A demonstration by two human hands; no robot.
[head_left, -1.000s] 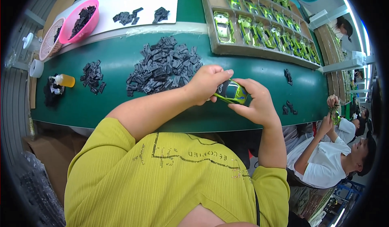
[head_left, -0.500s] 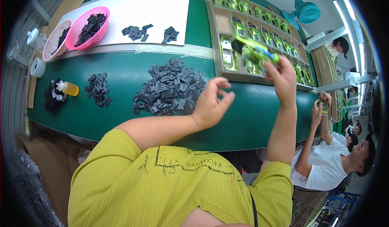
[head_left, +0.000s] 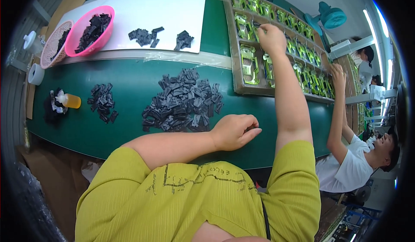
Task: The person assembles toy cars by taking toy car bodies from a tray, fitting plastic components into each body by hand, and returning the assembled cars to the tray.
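Observation:
My right hand (head_left: 272,39) reaches into a divided cardboard tray (head_left: 255,89) of bright green plastic toy car shells. Its fingers are bent down over a compartment in the middle row; what they grip, if anything, is hidden, though a dark tip shows beside them. A green shell (head_left: 243,27) lies in the compartment just left of those fingers, and another green shell (head_left: 249,65) in the nearest left one. My left hand (head_left: 234,132) hovers low over the green table, fingers curled toward the thumb; the hand hides its grasp. Beside it lies a large heap of black plastic pieces (head_left: 183,99).
A smaller black heap (head_left: 102,101) and an orange-filled bottle (head_left: 70,100) are at the left. Behind, a white board (head_left: 166,11) carries two small piles; a pink bowl (head_left: 110,32) and pale basket (head_left: 46,56) hold black pieces. At right, a co-worker's hand (head_left: 338,75) touches the tray's end.
My right hand has moved forward and left into the tray; the shell it held is no longer visible in it. A formerly bare compartment now has a shell. My left hand has dropped nearer my body.

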